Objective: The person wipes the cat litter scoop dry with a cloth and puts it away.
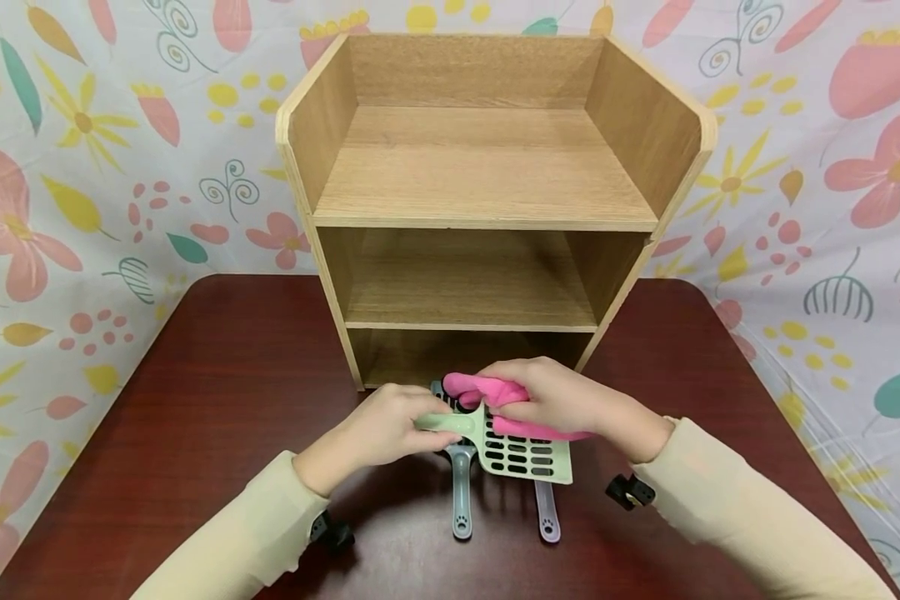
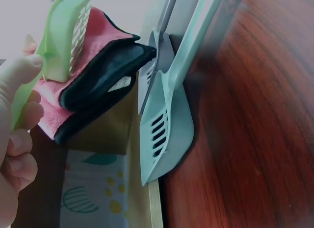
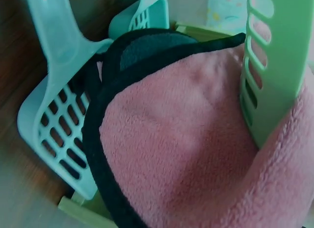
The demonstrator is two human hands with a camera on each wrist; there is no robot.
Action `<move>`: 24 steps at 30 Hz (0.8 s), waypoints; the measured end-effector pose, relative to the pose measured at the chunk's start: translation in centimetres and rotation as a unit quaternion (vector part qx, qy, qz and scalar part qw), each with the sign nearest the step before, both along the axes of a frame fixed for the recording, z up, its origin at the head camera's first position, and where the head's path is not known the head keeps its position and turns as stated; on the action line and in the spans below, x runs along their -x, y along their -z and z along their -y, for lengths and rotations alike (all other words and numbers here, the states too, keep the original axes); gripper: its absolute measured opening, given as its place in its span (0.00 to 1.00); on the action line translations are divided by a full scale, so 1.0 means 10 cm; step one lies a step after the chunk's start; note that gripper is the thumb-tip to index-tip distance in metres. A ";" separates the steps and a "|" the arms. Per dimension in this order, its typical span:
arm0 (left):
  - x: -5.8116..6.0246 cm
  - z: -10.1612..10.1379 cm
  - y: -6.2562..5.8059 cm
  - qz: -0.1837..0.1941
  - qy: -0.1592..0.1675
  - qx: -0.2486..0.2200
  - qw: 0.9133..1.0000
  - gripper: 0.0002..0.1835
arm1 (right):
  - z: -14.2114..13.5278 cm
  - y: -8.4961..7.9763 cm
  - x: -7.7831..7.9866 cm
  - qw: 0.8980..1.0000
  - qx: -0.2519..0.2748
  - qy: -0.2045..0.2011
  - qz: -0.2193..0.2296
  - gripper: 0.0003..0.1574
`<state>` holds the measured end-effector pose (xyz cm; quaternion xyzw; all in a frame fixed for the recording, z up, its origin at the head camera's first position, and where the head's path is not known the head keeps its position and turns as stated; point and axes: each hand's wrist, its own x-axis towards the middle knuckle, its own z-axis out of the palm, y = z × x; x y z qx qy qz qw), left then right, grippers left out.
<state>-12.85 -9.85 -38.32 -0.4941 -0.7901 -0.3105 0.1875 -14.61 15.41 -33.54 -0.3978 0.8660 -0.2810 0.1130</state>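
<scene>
My left hand (image 1: 393,427) grips the handle of a pale green slotted litter scoop (image 1: 555,468), held above the table with its blade to the right. A pink cloth (image 1: 487,387) is in my right hand (image 1: 551,398), laid against the slotted blade. In the right wrist view the cloth (image 3: 167,125) shows a fuzzy pink face and a dark border, with the green scoop (image 3: 284,56) beside it. Below lie two more scoops, a blue-grey one (image 1: 461,492) and a light purple one (image 1: 547,512), their handles toward me and their blades partly hidden.
Right behind the scoops stands a wooden shelf unit (image 1: 487,167) with several levels. It rests on a dark red-brown table (image 1: 255,358). A flower-patterned sheet (image 1: 82,208) hangs behind and at both sides.
</scene>
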 end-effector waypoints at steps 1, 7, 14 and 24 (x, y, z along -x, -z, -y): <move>0.00 0.00 0.00 -0.003 -0.002 0.003 1.000 0.11 | -0.02 0.01 0.00 1.000 0.000 0.005 0.000 0.17; 0.03 0.04 0.03 -0.030 -0.023 -0.002 0.999 0.11 | -0.17 0.03 0.00 0.998 -0.011 0.059 -0.022 0.18; 0.06 0.13 0.08 -0.059 -0.041 -0.031 0.997 0.12 | -0.29 0.10 -0.03 0.985 0.029 0.167 -0.017 0.18; 0.05 0.16 0.10 -0.055 -0.055 -0.053 0.996 0.11 | -0.22 0.21 -0.25 0.931 0.175 0.310 0.085 0.22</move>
